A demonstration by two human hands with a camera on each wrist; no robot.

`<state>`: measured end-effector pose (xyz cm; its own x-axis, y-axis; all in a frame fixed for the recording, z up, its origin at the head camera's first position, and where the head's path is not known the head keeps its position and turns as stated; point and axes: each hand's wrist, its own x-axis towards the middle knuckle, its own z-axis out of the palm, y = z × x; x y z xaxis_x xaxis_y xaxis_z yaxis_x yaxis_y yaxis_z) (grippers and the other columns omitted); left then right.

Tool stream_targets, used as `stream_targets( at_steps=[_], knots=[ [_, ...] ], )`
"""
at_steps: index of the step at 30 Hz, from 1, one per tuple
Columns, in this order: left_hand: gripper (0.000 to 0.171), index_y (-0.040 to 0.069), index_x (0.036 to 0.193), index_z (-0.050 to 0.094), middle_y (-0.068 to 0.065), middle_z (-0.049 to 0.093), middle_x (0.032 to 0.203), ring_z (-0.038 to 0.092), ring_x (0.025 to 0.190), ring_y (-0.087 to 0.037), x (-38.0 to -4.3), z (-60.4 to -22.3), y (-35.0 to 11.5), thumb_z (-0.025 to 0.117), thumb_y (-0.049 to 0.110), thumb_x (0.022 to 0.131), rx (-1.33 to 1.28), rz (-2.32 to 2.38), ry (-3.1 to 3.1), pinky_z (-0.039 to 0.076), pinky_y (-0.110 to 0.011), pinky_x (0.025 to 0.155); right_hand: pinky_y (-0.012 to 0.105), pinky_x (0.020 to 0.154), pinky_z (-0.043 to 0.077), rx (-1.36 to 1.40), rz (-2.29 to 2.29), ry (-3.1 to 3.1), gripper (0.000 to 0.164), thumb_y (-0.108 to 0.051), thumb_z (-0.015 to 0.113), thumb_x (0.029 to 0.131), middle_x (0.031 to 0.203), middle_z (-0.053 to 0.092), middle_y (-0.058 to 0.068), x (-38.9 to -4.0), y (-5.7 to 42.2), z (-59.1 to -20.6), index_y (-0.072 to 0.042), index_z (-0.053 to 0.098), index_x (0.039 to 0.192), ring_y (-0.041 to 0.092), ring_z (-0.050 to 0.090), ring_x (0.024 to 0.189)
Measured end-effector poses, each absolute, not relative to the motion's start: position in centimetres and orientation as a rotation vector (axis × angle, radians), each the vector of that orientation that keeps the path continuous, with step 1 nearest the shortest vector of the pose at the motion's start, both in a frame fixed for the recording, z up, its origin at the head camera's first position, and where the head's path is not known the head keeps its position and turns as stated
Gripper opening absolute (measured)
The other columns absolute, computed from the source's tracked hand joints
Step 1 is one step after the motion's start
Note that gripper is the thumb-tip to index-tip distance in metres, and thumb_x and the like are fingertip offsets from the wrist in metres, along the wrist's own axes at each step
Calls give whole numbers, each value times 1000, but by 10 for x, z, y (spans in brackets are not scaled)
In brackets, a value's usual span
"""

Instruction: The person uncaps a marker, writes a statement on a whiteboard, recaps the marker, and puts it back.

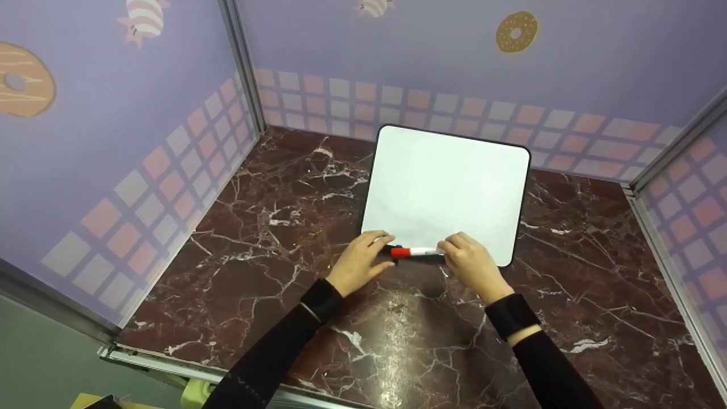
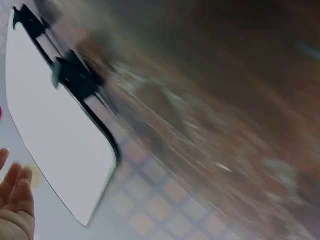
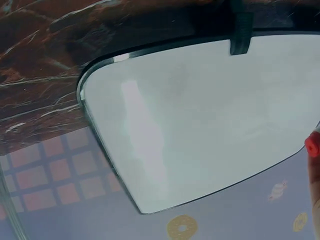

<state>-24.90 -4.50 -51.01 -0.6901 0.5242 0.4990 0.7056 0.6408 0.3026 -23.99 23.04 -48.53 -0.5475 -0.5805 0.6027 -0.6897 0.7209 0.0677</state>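
A marker with a white barrel [image 1: 421, 251] and a red cap [image 1: 400, 252] lies sideways in the air before the lower edge of a whiteboard [image 1: 446, 182]. My right hand [image 1: 472, 266] pinches the barrel at its right end. In the right wrist view the marker's red end [image 3: 312, 144] shows by a finger at the right edge. My left hand [image 1: 359, 262] is beside the cap, thumb and fingers spread apart around its left side. In the left wrist view part of the left hand [image 2: 17, 207] shows at the lower left, with nothing in its fingers.
The whiteboard stands tilted back, held at its lower edge by black clips [image 2: 77, 77] of a stand. Beneath is a dark red marbled table [image 1: 255, 255]. Patterned panels [image 1: 397, 51] wall the back and sides, and a metal rail [image 1: 164, 363] runs along the front edge.
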Motion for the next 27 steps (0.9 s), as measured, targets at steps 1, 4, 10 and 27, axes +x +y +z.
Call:
stream_targets(
  at_steps=[1,4,10,27],
  knots=[
    [48,8,126,63,-10,65,124,60,118,-25,-249,-509,-41,72,35,88,-984,-699,-2484,47,-38,107,31,70,58,974,223,-2302,19,6,77,73,83,68,8,-239,228,-486,-1,71,89,23,62,77],
    [34,10,112,70,-5,72,107,65,102,-22,-247,-509,-32,74,33,87,-990,-717,-2458,52,-37,95,31,69,58,1012,179,-2264,17,5,77,75,83,68,7,-238,221,-488,-1,71,89,21,62,77],
    [19,7,97,73,-6,74,90,69,86,-23,-243,-508,-26,74,23,85,-982,-850,-2474,55,-37,82,31,74,58,1038,108,-2231,18,5,76,75,85,72,8,-235,216,-490,-1,72,91,22,65,80],
    [16,1,96,74,-14,76,93,72,85,-28,-273,-495,-66,74,13,86,-551,-1055,-2511,58,-39,82,37,78,60,780,162,-2179,26,13,76,71,88,73,18,-239,246,-481,5,69,94,30,67,82]
  ],
)
